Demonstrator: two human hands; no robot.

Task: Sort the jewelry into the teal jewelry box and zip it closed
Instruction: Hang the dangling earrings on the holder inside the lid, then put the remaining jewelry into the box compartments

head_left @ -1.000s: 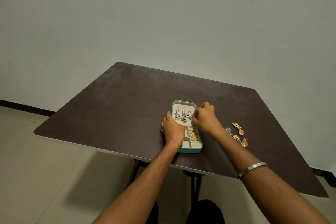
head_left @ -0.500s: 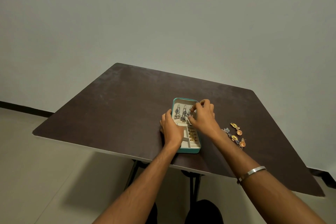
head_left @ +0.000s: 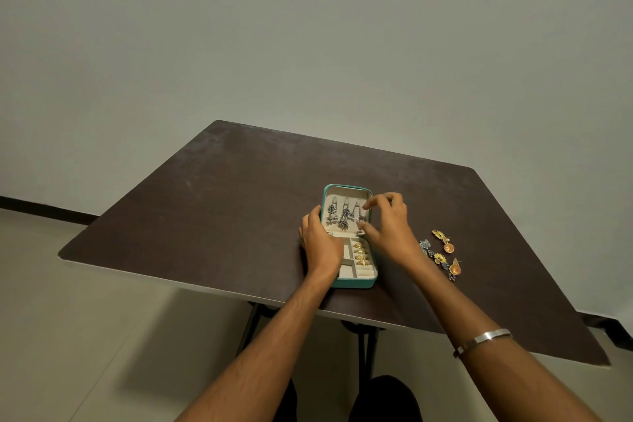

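A small teal jewelry box (head_left: 354, 283) with a cream lining lies open on the dark brown tabletop (head_left: 222, 202), just right of the centre of the frame and close to the table's near edge. Its far half, the lid, holds three silver dangling earrings (head_left: 343, 216) side by side against the cream panel, while the near half is split into compartments, with a row of gold rings (head_left: 361, 253) lined up in the slots along its right side. The left hand (head_left: 322, 243) rests on the left side of the box, covering part of the near half, its thumb lying along the box's left edge and the fingers relaxed rather than curled tight. The right hand (head_left: 388, 223) hovers over the right edge of the lid with fingers spread apart, its fingertips (head_left: 365, 206) near the rightmost silver earring; whether they actually touch it cannot be told, and nothing is visibly pinched. A silver bangle (head_left: 481, 341) sits on the right forearm in the lower right of the frame. To the right of the box, well apart from it, a loose cluster of yellow, blue and orange earrings (head_left: 442, 255) lies on the bare tabletop. A pale grey wall (head_left: 308, 44) fills the upper half of the frame, and a light tiled floor (head_left: 68, 319) shows at lower left.
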